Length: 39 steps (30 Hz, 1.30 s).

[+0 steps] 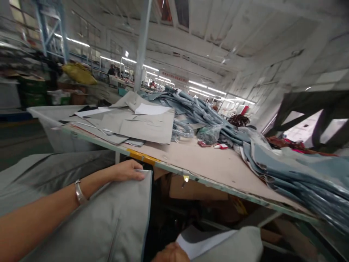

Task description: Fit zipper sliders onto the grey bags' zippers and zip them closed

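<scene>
My left hand (pixel 127 171) reaches forward, a silver bangle on the wrist, and its fingers close over the top edge of a large grey fabric piece (pixel 109 222) that hangs in front of me. My right hand (pixel 170 253) shows only as knuckles at the bottom edge, against a grey fabric piece with a white paper (pixel 218 242) on it; its fingers are hidden. Both hands are below the near edge of the cutting table (pixel 207 163).
Flat grey fabric pieces and paper patterns (pixel 141 123) lie on the table's left part. A long heap of blue-grey cut pieces (pixel 272 160) runs along its right side. A white bin (pixel 51 120) stands at left. Cardboard boxes sit under the table. Other workers are far behind.
</scene>
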Motion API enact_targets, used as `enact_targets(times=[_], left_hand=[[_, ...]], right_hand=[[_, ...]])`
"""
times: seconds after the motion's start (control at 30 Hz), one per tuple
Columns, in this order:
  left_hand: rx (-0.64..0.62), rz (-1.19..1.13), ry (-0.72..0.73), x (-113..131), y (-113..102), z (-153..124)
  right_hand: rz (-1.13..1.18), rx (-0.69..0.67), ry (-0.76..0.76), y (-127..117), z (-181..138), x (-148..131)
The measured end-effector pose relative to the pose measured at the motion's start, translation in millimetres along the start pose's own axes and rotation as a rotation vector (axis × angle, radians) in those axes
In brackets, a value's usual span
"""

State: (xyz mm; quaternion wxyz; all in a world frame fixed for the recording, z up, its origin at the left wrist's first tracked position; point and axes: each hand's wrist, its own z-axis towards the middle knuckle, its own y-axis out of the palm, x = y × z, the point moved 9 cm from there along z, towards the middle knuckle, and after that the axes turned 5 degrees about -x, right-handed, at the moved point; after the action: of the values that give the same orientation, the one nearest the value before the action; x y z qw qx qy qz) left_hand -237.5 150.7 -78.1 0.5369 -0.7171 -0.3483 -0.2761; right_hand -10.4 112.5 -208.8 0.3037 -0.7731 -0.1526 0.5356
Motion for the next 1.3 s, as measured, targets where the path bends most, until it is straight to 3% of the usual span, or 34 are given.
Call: enact_targets(times=[0.07,0.13,0.3,0.4,0.5,0.73,1.03,1.13,1.3], left_hand=[[0.037,0.103,0.036,20,-2,-2],[0.093,0.216,0.075,44,-3,-11],[0.236,0.505,0.259,104,13,-31],[0.147,0.383,0.328,112,39,-20],[0.024,0.128,0.381,111,60,-1],[-0.207,-0.421,0.280,104,87,30],[-0.271,-0.717,0.230,90,95,65],[-0.277,-0.744,0.175,87,96,74],[-0.294,-0.565,0.185,88,93,84]], right_hand=[[-0.035,0.122,0.062,-19,-17,11],[-0.046,0.170,0.094,-39,-38,4],[-0.150,0.358,0.002,-124,-82,-61],[-0.147,0.427,-0.060,-168,-98,-85],[-0.075,0.493,-0.042,-195,-108,-86],[-0.227,0.703,0.024,-213,-109,-95],[0.013,0.629,0.023,-217,-60,-39],[0.096,0.588,0.039,-222,-49,-25],[0.210,0.535,0.070,-225,-43,-13]])
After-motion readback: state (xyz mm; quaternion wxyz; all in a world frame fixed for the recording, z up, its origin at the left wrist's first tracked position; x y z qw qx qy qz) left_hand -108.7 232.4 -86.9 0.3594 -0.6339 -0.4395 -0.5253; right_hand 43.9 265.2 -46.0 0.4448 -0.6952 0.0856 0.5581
